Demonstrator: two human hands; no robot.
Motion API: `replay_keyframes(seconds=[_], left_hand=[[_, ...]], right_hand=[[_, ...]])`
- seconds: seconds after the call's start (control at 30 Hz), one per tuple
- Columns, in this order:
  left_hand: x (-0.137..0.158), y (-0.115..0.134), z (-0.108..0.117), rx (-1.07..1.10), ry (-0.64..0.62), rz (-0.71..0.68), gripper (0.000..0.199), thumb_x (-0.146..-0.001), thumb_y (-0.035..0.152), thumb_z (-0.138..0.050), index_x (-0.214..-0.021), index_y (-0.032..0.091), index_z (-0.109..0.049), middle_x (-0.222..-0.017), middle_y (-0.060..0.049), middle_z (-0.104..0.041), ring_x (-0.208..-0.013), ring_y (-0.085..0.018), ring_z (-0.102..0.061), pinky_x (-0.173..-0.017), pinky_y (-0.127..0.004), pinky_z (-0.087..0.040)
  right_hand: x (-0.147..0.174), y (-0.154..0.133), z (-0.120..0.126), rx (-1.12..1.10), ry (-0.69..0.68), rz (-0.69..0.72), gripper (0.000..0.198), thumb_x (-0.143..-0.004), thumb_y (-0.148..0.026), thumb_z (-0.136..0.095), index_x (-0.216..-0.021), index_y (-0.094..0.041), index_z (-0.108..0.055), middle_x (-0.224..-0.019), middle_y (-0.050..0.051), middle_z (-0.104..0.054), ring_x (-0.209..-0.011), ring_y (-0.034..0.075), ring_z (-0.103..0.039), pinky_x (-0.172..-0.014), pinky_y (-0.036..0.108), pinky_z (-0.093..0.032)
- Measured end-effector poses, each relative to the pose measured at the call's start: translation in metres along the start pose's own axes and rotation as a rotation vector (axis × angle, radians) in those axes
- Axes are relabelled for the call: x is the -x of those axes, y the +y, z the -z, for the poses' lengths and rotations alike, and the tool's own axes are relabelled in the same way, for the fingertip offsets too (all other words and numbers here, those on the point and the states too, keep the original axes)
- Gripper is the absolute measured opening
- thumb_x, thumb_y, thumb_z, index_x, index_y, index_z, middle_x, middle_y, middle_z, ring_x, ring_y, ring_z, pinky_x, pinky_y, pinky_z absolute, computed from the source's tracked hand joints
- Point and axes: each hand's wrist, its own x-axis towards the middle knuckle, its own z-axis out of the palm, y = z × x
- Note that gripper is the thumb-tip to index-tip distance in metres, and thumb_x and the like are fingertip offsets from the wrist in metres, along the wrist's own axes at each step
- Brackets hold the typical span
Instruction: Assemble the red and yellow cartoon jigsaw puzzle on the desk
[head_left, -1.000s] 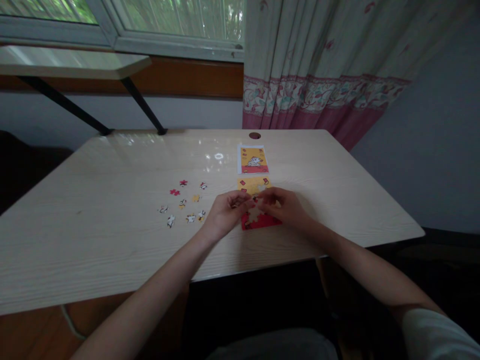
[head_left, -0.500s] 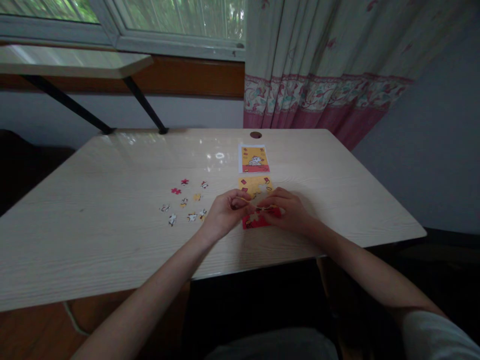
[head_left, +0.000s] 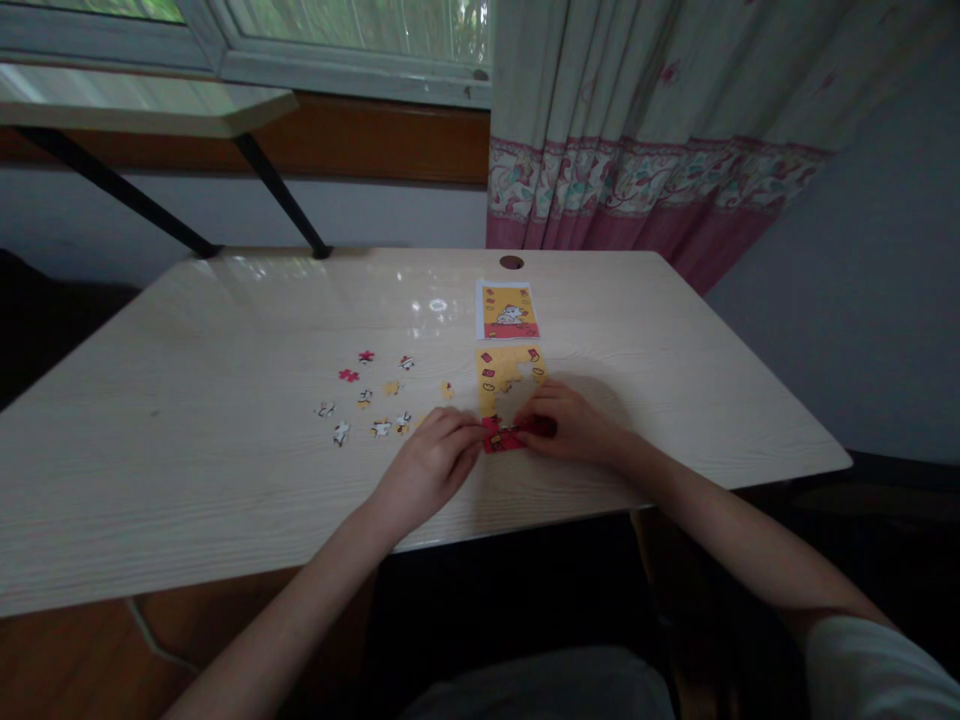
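Observation:
A partly assembled jigsaw puzzle point(head_left: 489, 400) lies flat on the table, yellow above and red along the bottom, with a gap in its middle and right. My left hand point(head_left: 431, 460) has its fingers pressed together at the puzzle's lower left edge. Closed over the red lower right part is my right hand point(head_left: 570, 425), thumb and fingers pinched on a red puzzle piece point(head_left: 546, 427) that they partly hide. Beyond the puzzle lies a reference picture point(head_left: 510, 312) of a white cat on yellow and red.
Several loose puzzle pieces point(head_left: 382, 427) are scattered left of the puzzle, among them a red one point(head_left: 349, 376) and a yellow one point(head_left: 447, 389). A raised shelf point(head_left: 157, 105) on black legs stands at the back left. A curtain point(head_left: 600, 180) hangs behind the table point(head_left: 247, 420).
My left hand has moved down and left from above the puzzle to its lower left edge. The gap in the red bottom strip now shows red. A yellow loose piece has come into view.

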Motion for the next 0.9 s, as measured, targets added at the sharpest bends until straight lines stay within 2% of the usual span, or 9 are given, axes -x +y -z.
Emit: replay_keyframes(seconds=[0.37, 0.9], left_hand=[[0.0004, 0.0046, -0.0003, -0.178, -0.105, -0.065, 0.027, -0.088, 0.011, -0.046, -0.110, 0.012, -0.060, -0.106, -0.013, -0.059, -0.097, -0.025, -0.050, -0.083, -0.042, -0.049], [0.0007, 0.0063, -0.0016, -0.370, -0.119, -0.092, 0.034, -0.081, 0.009, -0.054, -0.115, 0.012, -0.059, -0.108, -0.015, -0.058, -0.096, -0.028, -0.051, -0.080, -0.043, -0.050]], right_hand=[[0.0007, 0.0035, -0.0022, -0.019, -0.013, 0.022, 0.008, -0.078, -0.023, -0.062, -0.083, -0.018, -0.066, -0.078, 0.003, -0.062, -0.076, 0.014, -0.055, -0.071, 0.027, -0.043], [-0.0016, 0.0014, -0.0021, -0.057, -0.010, -0.001, 0.008, -0.080, -0.023, -0.061, -0.083, -0.017, -0.065, -0.075, 0.002, -0.061, -0.074, 0.014, -0.053, -0.067, 0.025, -0.041]])
